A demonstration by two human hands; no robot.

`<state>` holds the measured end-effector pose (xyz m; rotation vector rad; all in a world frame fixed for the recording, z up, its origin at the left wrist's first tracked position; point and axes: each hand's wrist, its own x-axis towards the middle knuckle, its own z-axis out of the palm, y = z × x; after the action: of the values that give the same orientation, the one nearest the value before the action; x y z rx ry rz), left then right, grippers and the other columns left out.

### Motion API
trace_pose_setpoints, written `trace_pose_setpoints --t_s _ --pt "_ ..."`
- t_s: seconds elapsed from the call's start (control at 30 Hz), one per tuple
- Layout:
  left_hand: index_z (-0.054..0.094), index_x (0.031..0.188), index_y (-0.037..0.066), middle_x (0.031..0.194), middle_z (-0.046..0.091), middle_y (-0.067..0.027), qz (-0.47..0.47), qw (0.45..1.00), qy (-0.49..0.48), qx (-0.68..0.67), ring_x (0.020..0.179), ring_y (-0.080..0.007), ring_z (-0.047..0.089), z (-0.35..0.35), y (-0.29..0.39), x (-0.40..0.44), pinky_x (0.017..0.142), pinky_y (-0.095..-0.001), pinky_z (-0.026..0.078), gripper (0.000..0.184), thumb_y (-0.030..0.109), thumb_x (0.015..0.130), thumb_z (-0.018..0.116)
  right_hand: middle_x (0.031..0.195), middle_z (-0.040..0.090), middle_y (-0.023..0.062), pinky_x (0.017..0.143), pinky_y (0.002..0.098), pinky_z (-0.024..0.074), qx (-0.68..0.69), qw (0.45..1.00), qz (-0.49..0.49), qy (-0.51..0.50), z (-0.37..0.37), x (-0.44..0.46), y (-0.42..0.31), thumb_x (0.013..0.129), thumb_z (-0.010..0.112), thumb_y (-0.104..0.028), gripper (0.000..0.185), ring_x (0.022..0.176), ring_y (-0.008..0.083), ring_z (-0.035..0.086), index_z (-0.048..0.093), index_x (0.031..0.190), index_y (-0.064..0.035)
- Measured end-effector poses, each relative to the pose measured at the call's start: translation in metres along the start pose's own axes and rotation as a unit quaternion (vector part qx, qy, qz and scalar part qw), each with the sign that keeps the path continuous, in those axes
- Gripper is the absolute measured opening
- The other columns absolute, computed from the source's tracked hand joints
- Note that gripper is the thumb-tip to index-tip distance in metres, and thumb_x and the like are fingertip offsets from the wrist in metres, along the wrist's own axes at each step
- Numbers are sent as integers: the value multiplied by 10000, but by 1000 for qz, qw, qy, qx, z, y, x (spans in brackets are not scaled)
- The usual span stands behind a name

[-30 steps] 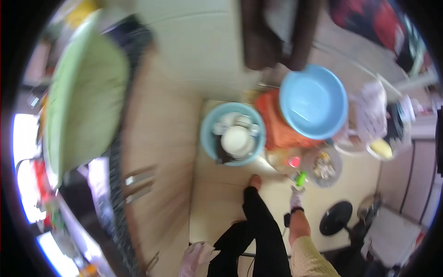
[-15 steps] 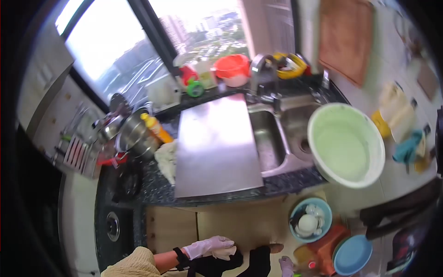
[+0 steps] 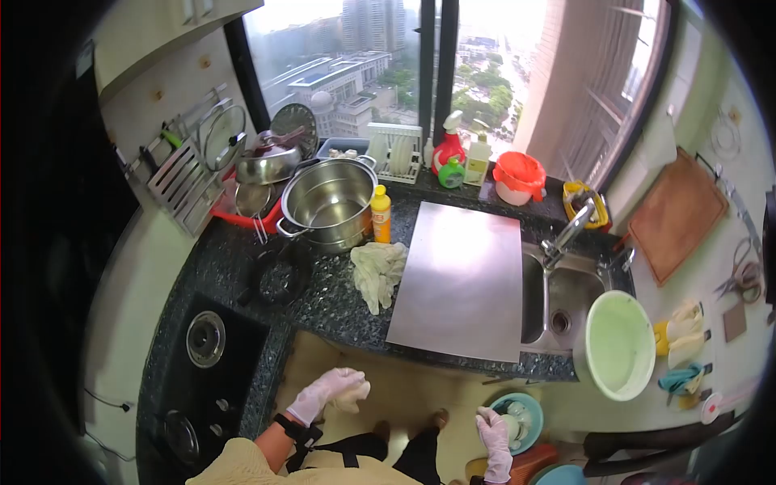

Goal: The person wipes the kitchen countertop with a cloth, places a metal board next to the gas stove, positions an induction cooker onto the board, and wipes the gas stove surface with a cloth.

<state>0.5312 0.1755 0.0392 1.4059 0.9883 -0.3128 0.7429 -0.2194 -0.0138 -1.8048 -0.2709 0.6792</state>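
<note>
My left hand (image 3: 327, 392), in a pale pink-white glove, is closed round a bunched cream cloth (image 3: 352, 398). It hangs in front of the counter, above the floor. My right hand (image 3: 495, 443), gloved the same way, is low at the right, its fingers curled; whether anything is inside them is hidden. Just beside it, on the floor, is a blue basin (image 3: 535, 420) with white dishes (image 3: 514, 423). On the counter lies a crumpled whitish glove or cloth (image 3: 377, 275), left of a flat metal sheet (image 3: 461, 283) that partly covers the sink (image 3: 578, 299).
A large steel pot (image 3: 330, 202) and a yellow bottle (image 3: 381, 214) stand at the back. The black stove (image 3: 214, 380) is at left. A pale green tub (image 3: 618, 347) juts out at the sink's right. Another blue basin (image 3: 560, 475) sits low, near an orange-brown item (image 3: 533, 462).
My view has swung left, so the counter appears shifted right and the pot shows fully. My right hand has come up into fuller view. My left hand still holds the cream cloth.
</note>
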Motion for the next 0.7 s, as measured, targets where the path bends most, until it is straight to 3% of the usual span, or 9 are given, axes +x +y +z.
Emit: trace_pose_setpoints --t_s 0.13,0.17,0.3,0.43,0.53,0.63,0.7 --pt "665 1140 92 1075 688 -144 169 951 60 252 1024 -325 636 -17 59 -8 928 -373 476 451 453 882 582 1077 673 102 916 294 477 -65 994 -69 51 -24 27 -87 892 633 -77 239 1014 167 619 640 1120 -5" --pt "662 1154 70 1086 687 -148 100 963 73 238 1037 -286 641 -18 63 5 929 -360 470 520 510 920 515 1083 666 104 920 294 473 -42 993 -91 65 -33 39 -99 900 622 -69 232 1023 172 612 637 1123 -5" --pt "654 1165 75 1096 684 -148 59 964 98 240 1052 -304 635 -12 105 12 934 -378 467 530 521 916 514 1127 643 101 951 300 454 -6 986 -124 114 -67 132 -103 934 584 -74 273 1050 177 593 598 1200 -15" --pt "652 1172 88 1117 679 -146 46 965 117 230 1074 -313 626 -3 133 28 949 -387 459 539 537 907 519 1215 602 163 975 350 441 -161 960 -156 168 -74 195 -139 953 600 -244 440 1074 243 588 516 1284 33" --pt "628 1199 70 1112 678 -140 20 975 103 194 1048 -305 635 4 150 38 933 -389 469 542 518 911 529 1227 589 181 998 371 417 -170 969 -98 148 -70 241 -130 962 568 -352 519 1111 258 564 491 1313 22" --pt "606 1219 61 1079 685 -136 -13 981 107 161 1010 -284 643 15 158 43 909 -391 479 538 498 912 540 1258 574 155 1013 365 399 -86 993 -48 70 -63 263 -134 967 527 -437 575 1153 250 535 483 1326 11" --pt "581 1247 66 1134 641 -173 129 960 122 217 1040 -331 613 17 127 49 906 -398 475 527 368 821 648 1256 578 135 1000 348 402 7 1000 20 12 -48 258 -150 975 458 -504 611 1138 242 543 489 1332 -9"
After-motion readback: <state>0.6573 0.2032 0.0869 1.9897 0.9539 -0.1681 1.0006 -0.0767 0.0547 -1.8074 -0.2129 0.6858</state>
